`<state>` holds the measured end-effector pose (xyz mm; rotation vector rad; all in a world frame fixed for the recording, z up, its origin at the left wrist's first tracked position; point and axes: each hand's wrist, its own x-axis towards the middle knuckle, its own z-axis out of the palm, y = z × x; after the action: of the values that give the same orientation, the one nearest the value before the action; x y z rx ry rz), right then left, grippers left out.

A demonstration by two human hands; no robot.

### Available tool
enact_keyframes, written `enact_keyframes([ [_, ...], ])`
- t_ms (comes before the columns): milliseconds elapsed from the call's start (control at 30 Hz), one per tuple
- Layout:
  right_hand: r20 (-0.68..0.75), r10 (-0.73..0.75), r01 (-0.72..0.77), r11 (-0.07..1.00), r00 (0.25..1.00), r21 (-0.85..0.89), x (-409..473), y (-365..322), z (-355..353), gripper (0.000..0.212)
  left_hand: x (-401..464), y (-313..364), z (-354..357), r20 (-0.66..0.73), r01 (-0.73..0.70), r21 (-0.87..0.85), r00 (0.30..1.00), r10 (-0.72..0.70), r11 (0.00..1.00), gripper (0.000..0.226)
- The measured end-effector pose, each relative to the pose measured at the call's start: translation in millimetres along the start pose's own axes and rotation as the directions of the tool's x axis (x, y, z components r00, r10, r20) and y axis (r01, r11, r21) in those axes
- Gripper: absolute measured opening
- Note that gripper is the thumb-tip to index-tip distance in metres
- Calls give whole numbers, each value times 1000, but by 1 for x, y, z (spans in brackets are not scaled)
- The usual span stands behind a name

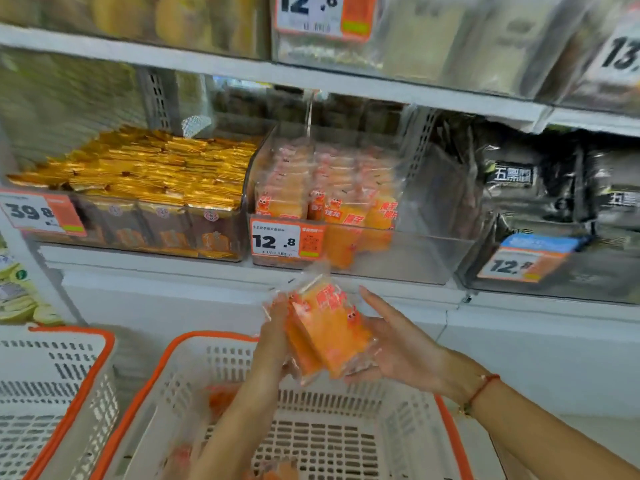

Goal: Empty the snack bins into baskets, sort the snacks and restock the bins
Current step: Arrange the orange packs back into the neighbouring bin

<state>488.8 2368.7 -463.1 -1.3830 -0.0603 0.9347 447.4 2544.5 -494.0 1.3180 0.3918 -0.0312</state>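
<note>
The right hand's fingers (pixel 372 301) lie nearly straight along the right face of a small stack of orange snack packets in clear crinkly plastic wrap (pixel 327 329), the palm cupped under the lower right corner; on the other side the left hand (pixel 275 336) closes round the stack's left edge, its fingers mostly hidden behind the packets, so the stack is held pressed between the two hands rather than hanging from one. It sits in the air just above the white slotted plastic basket with an orange rim (pixel 445 415) and below the clear plastic bin with the orange 12.8 price tag (pixel 408 258), whose left part holds upright rows of the same packets while its right part looks bare. These packets should be light and thin, with glossy film that slides easily, one packet over the next, and the wafers or crisps inside probably crack under a hard squeeze. The safest hold is on the broad flat faces, with a palm under the bottom edges, not on the flimsy sealed ends. A few orange packets, blurred, lie in the basket below. A second white basket (pixel 52 382) stands to the left, beside a bin of gold foil-wrapped packets (pixel 152 168) on the shelf.
</note>
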Motion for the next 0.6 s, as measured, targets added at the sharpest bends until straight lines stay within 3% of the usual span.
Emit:
enact_keyframes([
  [67, -55, -142, 120, 946, 988, -300, -17, -16, 7, 49, -12, 18, 20, 55, -135, 72, 990, 131, 988, 44],
  [133, -126, -368, 260, 822, 921, -507, -29, -29, 7, 47, -19, 34, 36, 102, -254, 54, 963, 248, 966, 35],
  [267, -238, -650, 435, 694, 722, -574, -41, -70, -4, 39, -12, 90, 78, 236, -425, 42, 884, 405, 904, 19],
  [367, -314, -737, 412, 620, 599, -668, -41, -110, -21, 50, 13, 139, 104, 305, -500, 66, 834, 460, 863, 19],
  [467, -284, -755, 442, 598, 591, -668, -43, -139, -34, 37, 46, 165, 114, 395, -548, 141, 795, 461, 824, 33],
  [600, -290, -734, 296, 555, 615, -778, -27, -153, -58, 47, 77, 173, 112, 467, -554, 319, 798, 382, 768, 55],
])
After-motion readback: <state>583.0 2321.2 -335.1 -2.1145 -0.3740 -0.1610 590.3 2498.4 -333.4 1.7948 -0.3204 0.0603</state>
